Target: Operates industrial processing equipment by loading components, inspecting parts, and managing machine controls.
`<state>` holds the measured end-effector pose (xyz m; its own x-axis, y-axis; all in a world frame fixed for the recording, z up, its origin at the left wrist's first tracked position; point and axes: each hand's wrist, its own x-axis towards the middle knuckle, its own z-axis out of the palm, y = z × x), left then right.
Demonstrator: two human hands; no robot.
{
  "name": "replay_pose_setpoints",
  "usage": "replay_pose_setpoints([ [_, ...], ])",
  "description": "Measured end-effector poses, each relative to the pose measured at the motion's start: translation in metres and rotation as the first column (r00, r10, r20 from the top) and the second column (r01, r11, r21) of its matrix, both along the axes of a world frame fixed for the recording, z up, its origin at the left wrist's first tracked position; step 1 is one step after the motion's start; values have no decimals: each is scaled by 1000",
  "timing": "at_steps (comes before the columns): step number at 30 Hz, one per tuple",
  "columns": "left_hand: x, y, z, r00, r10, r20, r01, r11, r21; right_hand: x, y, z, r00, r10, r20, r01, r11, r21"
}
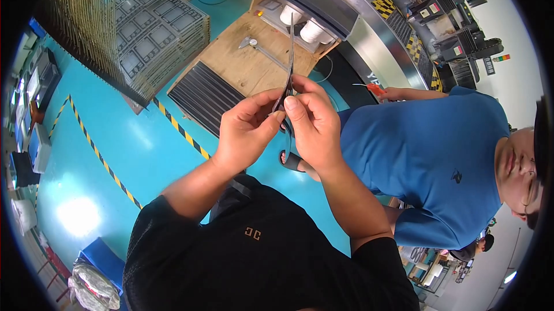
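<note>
Glossy blue floor (115,138) fills the space left of the hands, and a wooden tabletop (225,60) lies just beyond them. From my remote seat I see 1 long, thin dark strip (291,57) held up between the 2 hands, almost edge-on to me, its far end rising well past the fingers. The left hand (242,135) pinches it between thumb and curled fingers; the right hand (314,129) does the same just beside it, so neither has any real opening.

Beyond and left of the hands, a row of dark strips (205,94) lies side by side on the table. A caliper (259,49) rests farther out, touched by neither hand. White rolls (312,31) stand past the strip's tip, and a co-worker (415,149) in blue is close on the right.

As for progress, I judge this piece to be midway through handling: it is off the table and gripped, but not yet set down. I cannot tell which strips in the row are finished and which are left, nor whether the held piece matches them exactly.
</note>
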<state>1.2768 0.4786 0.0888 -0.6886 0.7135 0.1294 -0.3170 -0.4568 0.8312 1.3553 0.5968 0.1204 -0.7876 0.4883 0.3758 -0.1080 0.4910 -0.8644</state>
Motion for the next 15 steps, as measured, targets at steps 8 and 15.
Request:
replay_pose_setpoints([
  [8, 2, 1, 0, 999, 24, 33, -24, 1000, 2, 8, 6, -1, 993, 111, -26, -109, 992, 68],
  [15, 3, -1, 1, 1000, 12, 0, -12, 1000, 15, 15, 8, -2, 991, 137, 7, -136, 984, 116],
])
